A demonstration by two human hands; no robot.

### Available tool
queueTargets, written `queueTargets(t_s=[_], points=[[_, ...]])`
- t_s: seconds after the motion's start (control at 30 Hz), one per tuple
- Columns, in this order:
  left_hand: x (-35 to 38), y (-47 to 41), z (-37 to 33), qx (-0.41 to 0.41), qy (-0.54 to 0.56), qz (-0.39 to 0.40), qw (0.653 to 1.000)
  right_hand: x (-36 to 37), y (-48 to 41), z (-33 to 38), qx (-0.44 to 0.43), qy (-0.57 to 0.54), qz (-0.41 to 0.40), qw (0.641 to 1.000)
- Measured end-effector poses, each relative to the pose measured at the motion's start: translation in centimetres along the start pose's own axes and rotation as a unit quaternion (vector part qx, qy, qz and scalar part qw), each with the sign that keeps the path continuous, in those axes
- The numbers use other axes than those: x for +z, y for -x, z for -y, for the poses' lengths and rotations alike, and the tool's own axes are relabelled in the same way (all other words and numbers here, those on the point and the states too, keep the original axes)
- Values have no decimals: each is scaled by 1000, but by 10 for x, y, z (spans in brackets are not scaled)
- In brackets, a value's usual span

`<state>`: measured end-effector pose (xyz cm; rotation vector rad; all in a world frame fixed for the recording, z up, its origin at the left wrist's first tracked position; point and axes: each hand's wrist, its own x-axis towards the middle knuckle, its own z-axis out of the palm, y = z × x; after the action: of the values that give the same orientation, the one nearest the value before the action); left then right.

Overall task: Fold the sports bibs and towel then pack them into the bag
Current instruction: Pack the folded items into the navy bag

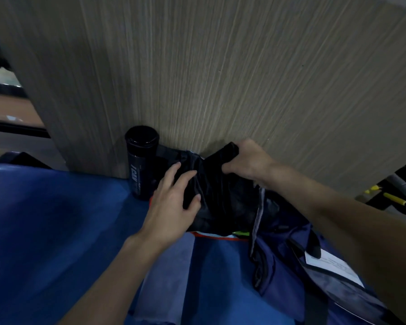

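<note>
A black bag (223,198) lies on a blue surface (56,219) against a wood-grain panel. My right hand (246,160) grips the bag's upper black edge at the panel. My left hand (171,202) rests on the bag's left side with fingers spread and straight. Under the bag's near edge peek an orange and white strip (217,236) and a neon yellow-green piece of fabric (240,234), probably bibs. A lighter blue folded cloth (167,273) lies in front of me, below the bag.
A black bottle (141,165) stands upright just left of the bag, against the wood-grain panel (220,78). A navy garment or bag with a white label (333,263) lies at the right under my forearm. Yellow-tipped poles (394,199) show at the far right.
</note>
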<state>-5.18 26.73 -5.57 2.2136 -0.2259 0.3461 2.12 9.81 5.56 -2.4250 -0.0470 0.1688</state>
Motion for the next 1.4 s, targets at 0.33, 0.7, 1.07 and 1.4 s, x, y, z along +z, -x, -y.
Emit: queueTargets(t_s=[0.33,0.7,1.07,1.4], points=[[-14,-3,-20,-155,299,-23,941,33,19,45,99,-384,162,904],[-6,-2,-8,-98,210,-66,971,55,24,-20,98,-311,29,945],[-15,10,-39,-64,344,-106,931,37,50,-19,2,-463,25,886],[-12,20,-58,-124,106,-151,975,31,79,-11,1,-501,-54,864]])
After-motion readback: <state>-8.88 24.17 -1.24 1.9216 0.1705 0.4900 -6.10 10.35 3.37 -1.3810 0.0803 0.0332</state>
